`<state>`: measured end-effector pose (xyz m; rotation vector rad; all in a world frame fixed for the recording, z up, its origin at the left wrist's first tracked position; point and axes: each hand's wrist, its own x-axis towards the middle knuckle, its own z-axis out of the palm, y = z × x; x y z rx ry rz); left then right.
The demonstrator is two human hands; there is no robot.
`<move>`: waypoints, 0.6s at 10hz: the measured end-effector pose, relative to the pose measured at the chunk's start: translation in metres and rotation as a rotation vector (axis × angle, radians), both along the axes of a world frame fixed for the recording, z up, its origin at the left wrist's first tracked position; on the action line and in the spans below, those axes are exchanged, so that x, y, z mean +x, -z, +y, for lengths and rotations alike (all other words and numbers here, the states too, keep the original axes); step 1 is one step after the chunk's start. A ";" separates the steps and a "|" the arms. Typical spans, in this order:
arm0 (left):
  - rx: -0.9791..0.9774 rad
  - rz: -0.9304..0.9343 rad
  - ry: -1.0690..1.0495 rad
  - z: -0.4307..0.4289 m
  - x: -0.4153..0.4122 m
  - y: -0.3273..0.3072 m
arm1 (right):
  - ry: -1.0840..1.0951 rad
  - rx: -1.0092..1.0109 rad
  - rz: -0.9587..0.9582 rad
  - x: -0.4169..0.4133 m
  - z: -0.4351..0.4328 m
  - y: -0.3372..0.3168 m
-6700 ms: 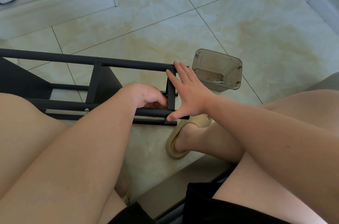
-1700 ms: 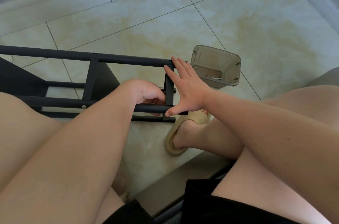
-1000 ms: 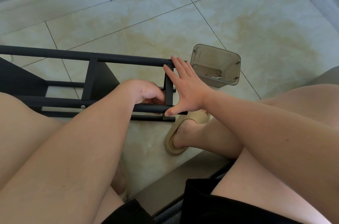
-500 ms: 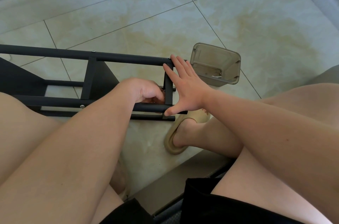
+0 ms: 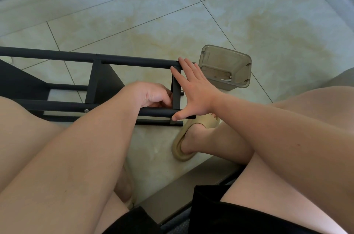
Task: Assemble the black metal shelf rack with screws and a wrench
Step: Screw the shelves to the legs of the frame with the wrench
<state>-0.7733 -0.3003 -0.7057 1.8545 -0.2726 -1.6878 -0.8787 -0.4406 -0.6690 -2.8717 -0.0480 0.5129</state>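
**A:** Where is the rack?

**B:** The black metal shelf rack (image 5: 134, 62) lies on its side on the tiled floor (image 5: 191, 22), its long tubes crossing in front of a seated person's bare knees. Two small silver screw heads show on its tubes, one on the far tube (image 5: 98, 53) and one on the near tube (image 5: 86, 110).

**A:** And the hands?

**B:** They are close together at the rack's end. The right hand (image 5: 193, 91) is spread flat against the end crosspiece, its fingers straight and its thumb on the near tube. The left hand (image 5: 151, 93) reaches inside the frame just beside that crosspiece with its fingers curled. I cannot tell whether it grips anything.

**A:** Anything else around?

**B:** A smoky clear plastic box (image 5: 220, 56) stands tilted just past the rack's end, with small bits inside. A tan slipper (image 5: 183, 138) on a foot sits right beside the rack's near corner.
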 end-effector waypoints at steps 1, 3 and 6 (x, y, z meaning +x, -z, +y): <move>-0.004 0.011 0.001 0.000 -0.001 -0.001 | 0.001 0.000 0.003 0.000 -0.001 -0.001; -0.004 0.060 -0.037 0.000 0.001 0.000 | -0.001 0.001 0.006 0.000 0.000 -0.002; 0.049 0.181 -0.010 0.002 0.002 -0.002 | 0.000 -0.007 0.000 0.000 0.000 -0.001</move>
